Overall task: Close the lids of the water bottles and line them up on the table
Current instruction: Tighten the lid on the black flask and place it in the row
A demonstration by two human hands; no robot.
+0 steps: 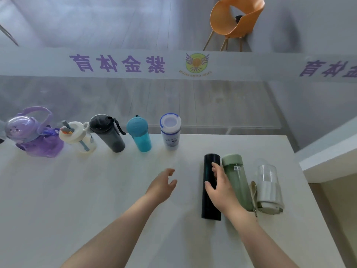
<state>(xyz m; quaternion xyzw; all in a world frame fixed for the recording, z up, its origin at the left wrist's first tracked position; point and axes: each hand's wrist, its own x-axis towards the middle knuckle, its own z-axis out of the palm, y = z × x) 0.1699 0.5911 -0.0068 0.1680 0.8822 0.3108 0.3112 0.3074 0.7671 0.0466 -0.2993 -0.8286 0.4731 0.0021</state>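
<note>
Five bottles stand in a row along the table's far edge: a purple one [36, 136], a cream one with a straw lid [79, 137], a dark grey one [108, 132], a teal one [139, 133] and a white one with a blue rim [171, 131]. To the right, a black bottle [210, 202], a green bottle [236, 180] and a clear glass bottle [268, 182] appear to lie side by side. My right hand [222, 188] curls over the black bottle, thumb and fingers on it. My left hand [163, 183] hovers open over the table, left of the black bottle.
The white table [96, 190] ends at a far edge just behind the row and a right edge near the glass bottle. A glass partition with purple lettering [116, 63] rises beyond. An orange chair [235, 22] stands farther back.
</note>
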